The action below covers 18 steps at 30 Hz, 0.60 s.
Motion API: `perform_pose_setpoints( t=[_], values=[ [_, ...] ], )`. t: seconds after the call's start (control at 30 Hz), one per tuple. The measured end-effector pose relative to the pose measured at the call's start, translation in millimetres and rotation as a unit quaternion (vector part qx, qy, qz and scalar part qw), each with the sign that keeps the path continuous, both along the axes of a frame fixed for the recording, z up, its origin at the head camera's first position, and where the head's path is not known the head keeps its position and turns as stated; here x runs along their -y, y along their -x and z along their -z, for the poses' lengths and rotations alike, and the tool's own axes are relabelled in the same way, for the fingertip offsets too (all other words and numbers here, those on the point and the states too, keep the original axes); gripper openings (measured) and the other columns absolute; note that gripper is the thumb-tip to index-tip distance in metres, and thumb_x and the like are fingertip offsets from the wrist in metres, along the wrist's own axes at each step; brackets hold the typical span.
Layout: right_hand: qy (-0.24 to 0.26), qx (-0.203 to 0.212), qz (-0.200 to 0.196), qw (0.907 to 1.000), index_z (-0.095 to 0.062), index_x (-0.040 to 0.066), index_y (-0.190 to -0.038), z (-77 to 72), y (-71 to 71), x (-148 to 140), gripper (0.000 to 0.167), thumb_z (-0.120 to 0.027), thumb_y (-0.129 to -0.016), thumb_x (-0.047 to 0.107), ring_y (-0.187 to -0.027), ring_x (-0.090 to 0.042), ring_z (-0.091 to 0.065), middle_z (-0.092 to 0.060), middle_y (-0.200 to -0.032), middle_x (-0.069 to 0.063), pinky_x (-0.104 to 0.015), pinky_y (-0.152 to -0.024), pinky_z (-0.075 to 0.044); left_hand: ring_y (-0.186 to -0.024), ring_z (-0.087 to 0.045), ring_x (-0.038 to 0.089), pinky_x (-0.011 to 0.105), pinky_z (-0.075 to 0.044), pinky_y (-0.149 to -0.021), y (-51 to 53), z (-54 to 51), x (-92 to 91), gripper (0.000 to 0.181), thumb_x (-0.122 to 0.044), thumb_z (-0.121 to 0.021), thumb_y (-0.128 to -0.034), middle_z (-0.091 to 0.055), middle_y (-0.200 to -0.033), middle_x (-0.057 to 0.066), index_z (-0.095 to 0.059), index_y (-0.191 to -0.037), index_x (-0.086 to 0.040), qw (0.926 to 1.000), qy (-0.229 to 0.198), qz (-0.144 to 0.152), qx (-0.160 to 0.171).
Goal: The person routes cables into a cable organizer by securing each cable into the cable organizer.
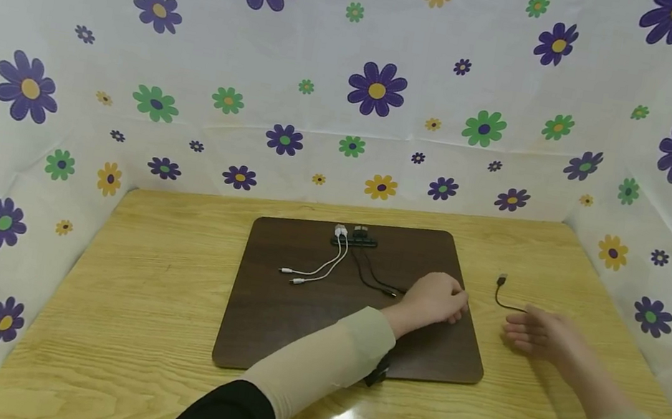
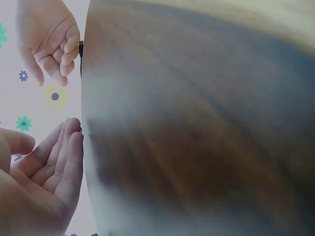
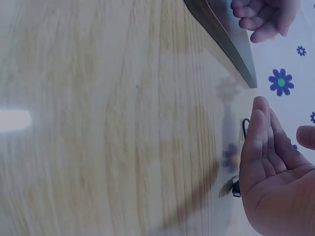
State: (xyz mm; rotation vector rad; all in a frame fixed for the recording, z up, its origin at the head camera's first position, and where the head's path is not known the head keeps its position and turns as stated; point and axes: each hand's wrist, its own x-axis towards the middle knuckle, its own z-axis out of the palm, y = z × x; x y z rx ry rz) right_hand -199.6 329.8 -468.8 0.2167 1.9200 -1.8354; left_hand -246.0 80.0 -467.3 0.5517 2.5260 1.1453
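My left hand (image 1: 430, 297) hovers over or rests on the right part of a dark brown board (image 1: 292, 326); whether it touches is unclear. In the left wrist view, the fingers of that left hand (image 2: 49, 177) look relaxed and hold nothing visible. Just right of the board, my right hand (image 1: 545, 336) is beside a short black cable (image 1: 499, 293) with a USB plug, lying on the table. The cable's other end passes behind the fingers. Those right-hand fingers (image 3: 256, 142) are nearly straight in the right wrist view, where a black plug (image 3: 236, 188) shows behind them.
At the board's far edge, a black strip (image 1: 363, 243) bears several USB plugs. Two white cables (image 1: 327, 266) and black cables (image 1: 368, 278) run from it across the board. Wooden table (image 1: 155, 284) surrounds the board; a flowered cloth (image 1: 335, 43) hangs behind and at both sides.
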Motion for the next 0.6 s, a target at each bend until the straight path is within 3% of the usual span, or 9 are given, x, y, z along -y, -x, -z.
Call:
perform_pose_setpoints(
  t=[0.2,0.4,0.6],
  values=[
    [-0.005,-0.012,0.005,0.9999,-0.080,0.013,-0.101,0.0,-2.9,-11.2,0.054,-0.031,-0.118,0.030,-0.087,-0.005,-0.078,-0.081,-0.093,0.009,-0.021,-0.081,-0.063,-0.061,-0.063,0.003,0.016,-0.048,-0.060,-4.8,-4.2,-8.6,0.036,-0.023,-0.055,-0.1102,-0.075,-0.073,-0.004,-0.081,-0.088,-0.013,0.9993,0.033,0.004,-0.014],
    [0.010,-0.019,0.021,0.9996,-0.080,0.016,-0.097,-1.9,-5.7,-18.0,0.054,-0.032,-0.118,0.030,-0.086,-0.006,-0.078,-0.081,-0.092,0.008,-0.021,-0.080,-0.063,-0.060,-0.061,0.004,0.016,-0.045,-0.057,-4.4,-4.4,-14.9,0.033,-0.024,-0.055,-0.1105,-0.074,-0.071,-0.005,-0.084,-0.097,-0.014,0.9989,0.039,0.006,-0.026],
    [0.040,-0.021,0.026,0.9987,-0.080,0.017,-0.094,-7.1,-7.7,-23.5,0.056,-0.031,-0.118,0.029,-0.085,-0.006,-0.077,-0.081,-0.091,0.006,-0.019,-0.080,-0.062,-0.053,-0.050,0.008,0.018,-0.039,-0.055,0.0,-0.9,-18.0,0.040,-0.024,-0.054,-0.1113,-0.070,-0.067,-0.002,-0.078,-0.081,-0.013,0.9989,0.025,0.012,-0.038]
  ],
)
